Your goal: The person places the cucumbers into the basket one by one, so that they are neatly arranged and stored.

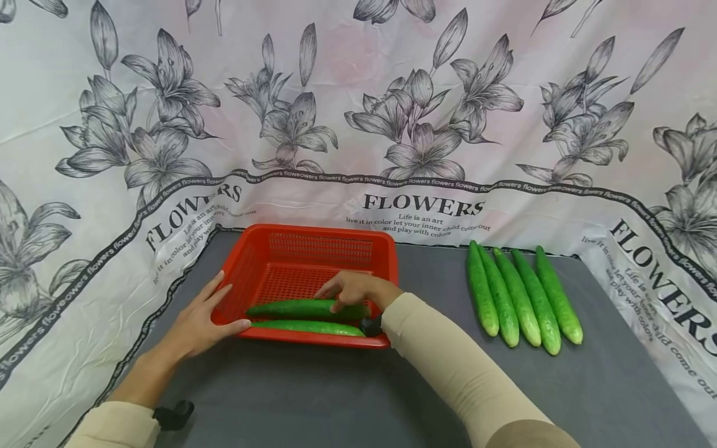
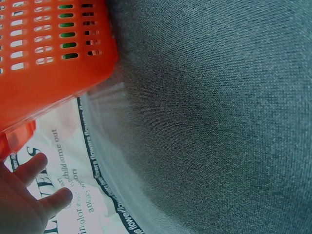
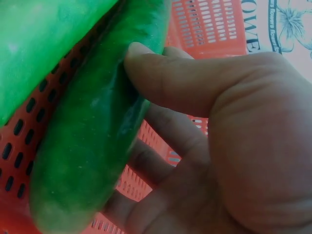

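Inside a red perforated plastic basket (image 1: pixel 319 231) lie two green cucumbers, side by side along its near wall. My right hand (image 1: pixel 355 291) grips the farther cucumber (image 1: pixel 302 308); in the right wrist view the thumb lies on one side of this cucumber (image 3: pixel 92 122) and the fingers curl under the other. The nearer cucumber (image 1: pixel 308 326) sits close to the basket's front rim. At the basket's left front corner, my left hand (image 1: pixel 198 320) has its fingers spread, thumb touching the rim. The left wrist view shows the spread fingers (image 2: pixel 56 201) beside the basket wall (image 2: pixel 53 83).
Several more cucumbers (image 1: pixel 518 298) lie in a row on the right side of the grey tabletop (image 1: pixel 313 398). A white cloth with printed flowers (image 1: pixel 426 149) hangs behind the table and along its sides.
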A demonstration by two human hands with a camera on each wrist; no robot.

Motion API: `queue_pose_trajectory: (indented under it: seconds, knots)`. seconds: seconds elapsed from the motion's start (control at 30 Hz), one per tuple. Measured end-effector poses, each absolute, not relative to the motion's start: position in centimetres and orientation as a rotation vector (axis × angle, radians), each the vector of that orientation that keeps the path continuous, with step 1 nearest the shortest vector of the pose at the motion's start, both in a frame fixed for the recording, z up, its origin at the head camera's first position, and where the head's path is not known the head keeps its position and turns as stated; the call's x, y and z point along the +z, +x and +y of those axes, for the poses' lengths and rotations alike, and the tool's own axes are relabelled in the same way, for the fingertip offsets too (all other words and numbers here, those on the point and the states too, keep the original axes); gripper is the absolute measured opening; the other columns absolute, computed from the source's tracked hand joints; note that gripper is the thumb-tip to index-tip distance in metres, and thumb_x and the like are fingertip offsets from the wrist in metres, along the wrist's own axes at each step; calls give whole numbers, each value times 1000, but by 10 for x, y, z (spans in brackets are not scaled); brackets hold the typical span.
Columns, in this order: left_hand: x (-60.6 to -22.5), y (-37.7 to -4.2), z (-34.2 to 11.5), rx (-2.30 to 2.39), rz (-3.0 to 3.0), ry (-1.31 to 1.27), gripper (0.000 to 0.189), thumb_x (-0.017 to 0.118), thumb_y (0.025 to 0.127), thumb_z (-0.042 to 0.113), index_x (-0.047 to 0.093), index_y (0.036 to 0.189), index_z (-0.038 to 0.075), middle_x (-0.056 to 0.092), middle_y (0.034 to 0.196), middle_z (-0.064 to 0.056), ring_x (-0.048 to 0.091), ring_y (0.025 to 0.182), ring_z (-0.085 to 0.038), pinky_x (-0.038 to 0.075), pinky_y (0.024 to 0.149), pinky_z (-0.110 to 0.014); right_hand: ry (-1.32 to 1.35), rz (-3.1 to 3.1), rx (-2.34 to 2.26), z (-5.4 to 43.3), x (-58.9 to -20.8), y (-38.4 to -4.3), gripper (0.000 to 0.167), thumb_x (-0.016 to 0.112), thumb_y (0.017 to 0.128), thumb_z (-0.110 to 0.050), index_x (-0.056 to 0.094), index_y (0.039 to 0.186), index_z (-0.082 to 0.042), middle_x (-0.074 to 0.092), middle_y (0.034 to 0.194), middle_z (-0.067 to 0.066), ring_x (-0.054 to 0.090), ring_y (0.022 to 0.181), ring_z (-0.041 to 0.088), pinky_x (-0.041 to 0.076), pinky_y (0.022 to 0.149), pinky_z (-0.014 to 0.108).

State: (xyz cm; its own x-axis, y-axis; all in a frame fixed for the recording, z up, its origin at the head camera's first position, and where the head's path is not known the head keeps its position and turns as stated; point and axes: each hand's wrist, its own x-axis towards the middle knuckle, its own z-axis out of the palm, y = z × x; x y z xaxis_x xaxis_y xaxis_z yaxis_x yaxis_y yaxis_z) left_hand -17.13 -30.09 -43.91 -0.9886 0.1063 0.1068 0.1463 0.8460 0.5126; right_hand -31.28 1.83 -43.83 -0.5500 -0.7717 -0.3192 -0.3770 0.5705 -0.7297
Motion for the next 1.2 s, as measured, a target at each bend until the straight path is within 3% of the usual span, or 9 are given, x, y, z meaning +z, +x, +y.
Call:
queue_pose_trajectory:
  seconds: [0.23,0.4,0.53,1.03,1.2]
  knots:
    - [-438,-170,-301,-847,-2946,-198,94,69,80,57,36,147,-1,14,158,-11,32,125,-43,40,90,-63,-865,2151,-782,18,-438,-312,45,73,84,-5,66,125,-21,62,123,2,55,115,20,43,96,38]
    - [-437,-170,-300,-840,-2945,-199,94,70,80,57,37,146,-1,14,159,-10,31,127,-43,36,93,-64,-872,2119,-807,18,-439,-312,45,71,85,-3,65,128,-15,65,116,1,59,108,18,45,93,37]
    - [-437,-170,-300,-841,-2949,-196,94,69,80,57,36,147,-1,13,159,-10,31,126,-44,38,91,-64,-869,2138,-801,18,-439,-312,43,71,85,-5,66,126,-17,65,115,-1,59,106,15,46,91,35]
    - [-439,-170,-300,-839,-2957,-198,93,70,80,56,37,147,0,13,159,-10,32,125,-44,39,90,-64,-899,2118,-986,19,-434,-310,43,66,90,-8,59,133,-8,62,124,12,57,112,21,49,88,35]
    - [-438,-171,-300,-828,-2954,-195,93,70,80,56,37,147,1,13,159,-8,32,126,-43,37,91,-64,-896,2144,-1062,19,-416,-307,41,66,92,-15,60,133,-14,63,123,11,56,113,23,49,87,39]
